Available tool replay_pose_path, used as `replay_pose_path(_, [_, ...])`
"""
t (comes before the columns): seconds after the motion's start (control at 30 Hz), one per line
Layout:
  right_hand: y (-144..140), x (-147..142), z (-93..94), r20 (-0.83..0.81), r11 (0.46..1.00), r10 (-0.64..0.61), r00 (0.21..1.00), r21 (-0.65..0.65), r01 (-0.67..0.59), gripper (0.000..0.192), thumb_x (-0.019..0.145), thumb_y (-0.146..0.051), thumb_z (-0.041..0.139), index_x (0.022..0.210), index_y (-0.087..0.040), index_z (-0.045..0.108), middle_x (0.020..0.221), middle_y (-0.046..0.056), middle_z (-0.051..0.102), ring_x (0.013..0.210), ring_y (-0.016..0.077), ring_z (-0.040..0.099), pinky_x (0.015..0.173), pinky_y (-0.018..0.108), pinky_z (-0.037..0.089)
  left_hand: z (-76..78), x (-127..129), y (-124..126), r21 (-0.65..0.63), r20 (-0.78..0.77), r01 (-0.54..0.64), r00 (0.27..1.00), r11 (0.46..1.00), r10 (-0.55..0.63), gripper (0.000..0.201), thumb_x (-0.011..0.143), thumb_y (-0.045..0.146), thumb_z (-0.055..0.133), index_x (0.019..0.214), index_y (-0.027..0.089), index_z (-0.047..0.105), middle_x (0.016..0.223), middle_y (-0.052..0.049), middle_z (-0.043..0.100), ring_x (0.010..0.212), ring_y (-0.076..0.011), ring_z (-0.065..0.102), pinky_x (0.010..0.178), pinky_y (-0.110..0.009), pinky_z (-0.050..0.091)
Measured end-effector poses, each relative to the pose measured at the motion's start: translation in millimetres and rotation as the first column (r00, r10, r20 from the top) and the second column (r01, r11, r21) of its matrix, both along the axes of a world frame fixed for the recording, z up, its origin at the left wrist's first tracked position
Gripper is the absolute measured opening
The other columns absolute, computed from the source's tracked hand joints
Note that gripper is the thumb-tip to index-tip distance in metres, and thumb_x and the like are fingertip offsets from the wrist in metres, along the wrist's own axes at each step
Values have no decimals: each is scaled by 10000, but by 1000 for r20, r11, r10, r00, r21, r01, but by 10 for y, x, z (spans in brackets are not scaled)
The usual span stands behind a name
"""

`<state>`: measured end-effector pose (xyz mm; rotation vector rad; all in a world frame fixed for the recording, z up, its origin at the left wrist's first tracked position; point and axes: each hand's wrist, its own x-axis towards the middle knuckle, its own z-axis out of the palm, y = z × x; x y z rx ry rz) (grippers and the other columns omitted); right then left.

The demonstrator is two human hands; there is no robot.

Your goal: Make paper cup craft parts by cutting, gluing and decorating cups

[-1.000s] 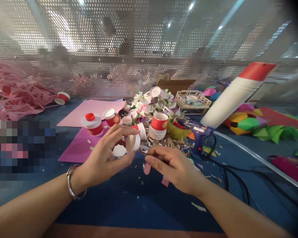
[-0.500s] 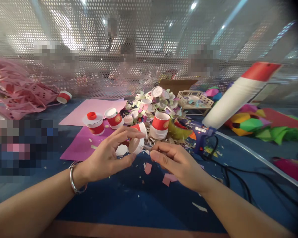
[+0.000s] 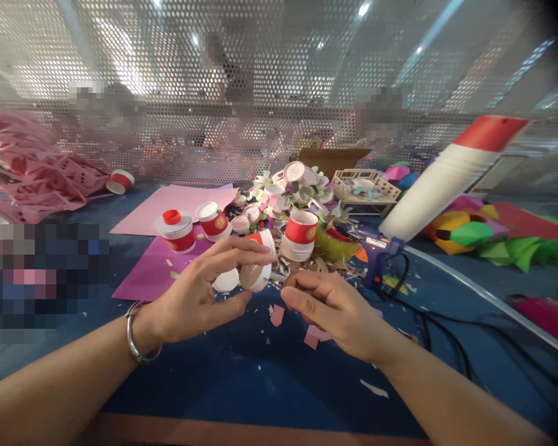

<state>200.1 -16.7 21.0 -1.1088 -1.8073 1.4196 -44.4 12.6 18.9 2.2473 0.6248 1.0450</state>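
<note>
A small paper cup point(image 3: 256, 267), red outside and white inside, is held on its side above the blue table point(image 3: 242, 378), its open mouth turned toward the camera; the left hand point(image 3: 199, 297) pinches it between the thumb below and the fingers along its top. The right hand point(image 3: 335, 306) sits just beside the cup's mouth, fingers curled together around a thin tool point(image 3: 275, 277); the tool's tip meets the rim. Behind the cup stand a stack of cups point(image 3: 299, 235) and a glue gun point(image 3: 376, 251); a purple paper sheet point(image 3: 149, 272) lies to the left.
</note>
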Motion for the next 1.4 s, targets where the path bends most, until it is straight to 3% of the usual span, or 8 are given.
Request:
replay_pose_path(0.2, [-30,31,20,44,999,34,998,12,-34,443,979,-570,540,846,-170,676,580,-58,442,464,55,428,426,179,344,32,-16,-25,40,-2,4,1000,999,-4,557,827,41,686,1325,284,628,1309,-78,608,1294,-252,529,1135,-431,412])
replay_pose_path(0.3, [-25,25,41,17,999,34,999,-7,-34,416,971,-553,566,836,-170,654,624,-47,501,485,51,426,421,172,332,12,-28,-15,-164,28,37,999,986,-33,486,861,137,698,1322,273,631,1258,-85,604,1171,-243,572,1026,-403,487])
replay_pose_path(0.47, [-12,12,71,8,999,6,1000,-31,-6,356,927,-529,642,850,-182,617,715,-8,631,572,84,519,441,187,372,-4,-1,23,-576,140,85,990,813,-4,337,918,295,645,1244,212,648,1030,-67,640,899,-186,602,751,-299,522])
replay_pose_path(0.7, [-25,-16,-64,1,987,-128,992,102,128,227,881,-400,736,975,-230,620,754,-13,686,589,117,564,504,237,440,-48,137,-78,-852,161,115,986,511,46,214,929,359,571,1066,220,660,905,-40,659,727,-158,613,549,-235,497])
replay_pose_path(0.8, [-21,-57,-93,-7,981,-123,992,152,123,183,900,-381,711,944,-220,634,737,-15,675,623,122,586,558,244,459,-82,201,-146,-873,151,129,988,471,10,268,944,446,563,1027,211,662,859,-45,665,699,-159,610,509,-220,478])
replay_pose_path(0.93, [-19,-105,-88,-46,979,-118,992,163,124,187,894,-366,710,891,-203,618,710,-20,657,655,126,613,614,245,479,-55,257,-196,-866,117,104,993,490,-3,308,943,476,572,920,186,674,847,-47,647,726,-161,597,524,-215,475])
replay_pose_path(1.13, [-18,-111,-111,-50,968,-189,981,159,195,207,874,-359,728,950,-204,613,733,-13,672,682,137,617,634,252,486,21,268,-190,-789,-20,33,997,614,-80,257,955,415,588,922,167,646,820,-7,557,676,-117,519,519,-184,447])
replay_pose_path(1.4, [-14,-116,-117,-56,978,-161,985,124,167,179,879,-365,723,889,-204,646,711,-6,681,682,147,632,634,261,499,-101,221,-216,-654,-178,-95,984,751,-30,367,1011,509,475,1017,187,652,826,-2,576,602,-107,537,488,-199,452])
